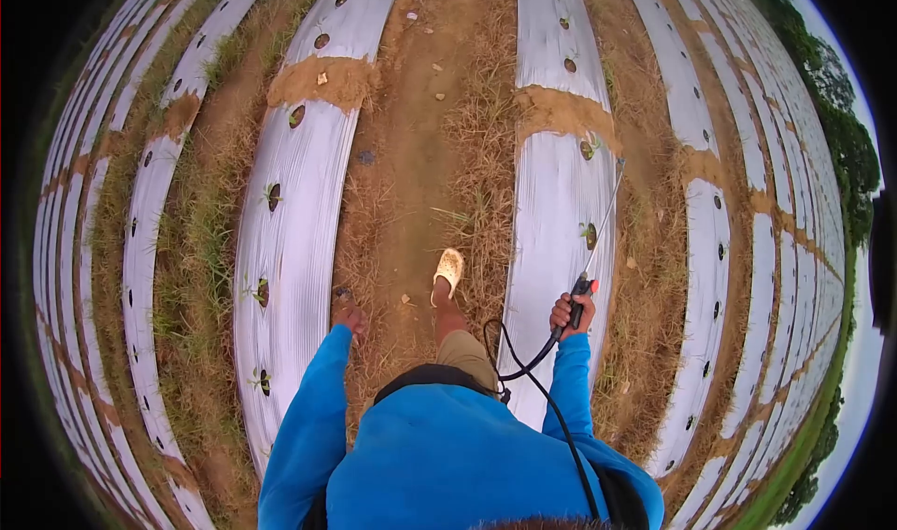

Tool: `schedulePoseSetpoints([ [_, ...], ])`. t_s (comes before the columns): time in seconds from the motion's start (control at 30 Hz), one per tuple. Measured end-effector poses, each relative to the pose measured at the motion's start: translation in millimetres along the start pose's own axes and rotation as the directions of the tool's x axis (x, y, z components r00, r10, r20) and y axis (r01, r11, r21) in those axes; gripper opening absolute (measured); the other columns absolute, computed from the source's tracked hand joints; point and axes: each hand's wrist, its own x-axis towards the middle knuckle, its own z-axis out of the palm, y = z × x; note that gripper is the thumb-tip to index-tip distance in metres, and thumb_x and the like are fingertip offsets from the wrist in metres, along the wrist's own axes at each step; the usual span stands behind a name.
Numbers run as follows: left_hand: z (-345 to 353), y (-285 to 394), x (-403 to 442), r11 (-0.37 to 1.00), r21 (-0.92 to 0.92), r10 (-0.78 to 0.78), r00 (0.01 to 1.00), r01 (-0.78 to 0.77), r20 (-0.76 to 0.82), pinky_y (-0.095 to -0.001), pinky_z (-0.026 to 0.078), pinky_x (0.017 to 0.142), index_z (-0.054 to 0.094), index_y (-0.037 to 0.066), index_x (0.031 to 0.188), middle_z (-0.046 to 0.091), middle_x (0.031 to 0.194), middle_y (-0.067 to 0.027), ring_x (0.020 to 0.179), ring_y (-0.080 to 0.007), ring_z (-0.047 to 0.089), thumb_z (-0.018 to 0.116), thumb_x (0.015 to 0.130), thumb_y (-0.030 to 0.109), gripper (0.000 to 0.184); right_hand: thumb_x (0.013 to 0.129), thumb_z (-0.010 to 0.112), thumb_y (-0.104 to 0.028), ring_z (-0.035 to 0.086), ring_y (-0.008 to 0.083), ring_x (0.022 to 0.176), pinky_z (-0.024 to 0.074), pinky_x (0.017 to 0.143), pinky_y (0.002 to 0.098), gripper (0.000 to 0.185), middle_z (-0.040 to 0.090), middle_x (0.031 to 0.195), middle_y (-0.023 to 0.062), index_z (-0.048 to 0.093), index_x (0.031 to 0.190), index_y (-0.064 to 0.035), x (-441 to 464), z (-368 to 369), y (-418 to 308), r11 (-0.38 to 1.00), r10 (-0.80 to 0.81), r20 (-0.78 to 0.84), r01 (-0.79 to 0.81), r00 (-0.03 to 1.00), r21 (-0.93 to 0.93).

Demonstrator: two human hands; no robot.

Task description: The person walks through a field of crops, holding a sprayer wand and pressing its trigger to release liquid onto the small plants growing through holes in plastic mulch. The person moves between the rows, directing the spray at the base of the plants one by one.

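My right hand (572, 315) is wrapped round the black handle of a sprayer wand (604, 224). The thin metal lance points forward and slightly right, its tip over the right-hand bed near a seedling (587, 149). A black hose (529, 369) curves from the handle back toward my body. My left hand (351, 318) hangs low beside the edge of the left-hand bed. Its fingers are too small and dark to make out, and a dark spot shows just ahead of them.
Long beds under silvery plastic mulch (297, 170) run ahead on both sides, with several planting holes holding seedlings (262, 293). Bands of soil (564, 114) cross them. Between lies a dirt path (411, 175) with dry grass. One foot in a pale clog (449, 268) steps forward. Trees (848, 156) stand far right.
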Motion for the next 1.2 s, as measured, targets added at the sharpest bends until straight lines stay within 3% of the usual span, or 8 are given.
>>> schedulePoseSetpoints([
  [0.17,-10,57,33,0.983,-0.151,-0.121,0.986,0.103,-0.115,-0.0282,0.037,0.04,0.056,0.004,0.089,0.056,0.068,-0.0064,0.052,-0.015,0.051,0.052,0.083,0.026,0.023,0.067,0.055,-0.021,0.035,0.0118,0.038,0.031,0.033,0.0246,0.017,0.039,0.051,-0.0001,0.047,0.069,-0.0054,132,83,-83,0.994,0.017,0.095,-0.027,0.995,0.109],
  [0.27,-21,124,41,0.927,-0.111,-0.34,0.927,0.359,0.159,-0.0287,0.039,0.042,0.058,0.007,0.086,0.057,0.071,-0.0059,0.057,-0.0168,0.052,0.054,0.079,0.029,0.024,0.067,0.055,-0.021,0.035,0.0123,0.038,0.0314,0.033,0.025,0.018,0.039,0.051,0.0002,0.048,0.07,-0.0044,178,147,-123,0.99,0.019,0.145,-0.039,0.989,0.137],
  [0.33,-3,207,10,0.997,0.073,0.006,0.994,0.002,-0.11,-0.0299,0.039,0.042,0.059,0.008,0.085,0.056,0.071,-0.0056,0.055,-0.0167,0.051,0.054,0.076,0.031,0.025,0.068,0.055,-0.021,0.035,0.0125,0.038,0.0316,0.033,0.0252,0.018,0.039,0.051,0.0003,0.048,0.07,-0.0041,202,187,-149,0.991,0.025,0.146,-0.044,0.989,0.127],
  [0.37,10,260,-10,0.998,0.059,0.026,0.982,-0.016,-0.189,-0.0292,0.039,0.041,0.059,0.009,0.083,0.056,0.07,-0.0051,0.055,-0.0155,0.05,0.052,0.076,0.033,0.026,0.067,0.055,-0.021,0.035,0.0125,0.038,0.0316,0.033,0.0252,0.018,0.039,0.051,0.0005,0.048,0.07,-0.0041,217,207,-161,0.995,0.012,0.149,-0.027,0.989,0.101],
  [0.6,4,417,142,0.997,-0.046,-0.064,0.989,0.058,-0.136,-0.0282,0.034,0.037,0.058,0.011,0.086,0.055,0.069,-0.004,0.048,-0.0141,0.046,0.044,0.081,0.026,0.021,0.066,0.057,-0.023,0.035,0.0117,0.038,0.0308,0.033,0.0246,0.02,0.038,0.051,-0.0001,0.047,0.069,-0.0061,374,308,-227,0.998,-0.033,0.083,0.037,0.996,-0.048],
  [0.7,-8,467,247,0.919,-0.248,-0.297,0.952,0.305,0.071,-0.0302,0.032,0.035,0.056,0.01,0.098,0.054,0.067,-0.006,0.045,-0.0149,0.044,0.04,0.083,0.022,0.025,0.07,0.053,-0.023,0.039,0.0134,0.039,0.036,0.035,0.0254,0.021,0.042,0.052,0.0021,0.05,0.073,-0.0023,450,353,-248,1.0,0.002,0.17,-0.006,0.985,0.021],
  [0.9,-33,644,349,0.999,0.001,-0.045,0.995,0.045,0.087,-0.029,0.035,0.035,0.054,0.009,0.096,0.054,0.069,-0.0078,0.048,-0.0145,0.047,0.042,0.086,0.025,0.023,0.069,0.054,-0.024,0.039,0.0122,0.039,0.0358,0.036,0.0248,0.023,0.042,0.053,0.0017,0.049,0.073,-0.0024,540,474,-278,0.999,0.016,0.105,-0.022,0.994,0.05],
  [1.2,-63,1008,457,0.943,-0.263,0.232,0.97,-0.206,0.075,-0.0245,0.031,0.034,0.05,0.004,0.084,0.05,0.065,-0.0059,0.043,-0.0113,0.043,0.046,0.088,0.026,0.023,0.071,0.055,-0.025,0.04,0.0131,0.042,0.0364,0.038,0.0263,0.024,0.043,0.056,0.0023,0.05,0.074,-0.002,697,610,-361,0.992,-0.067,0.123,0.052,0.99,0.117],
])
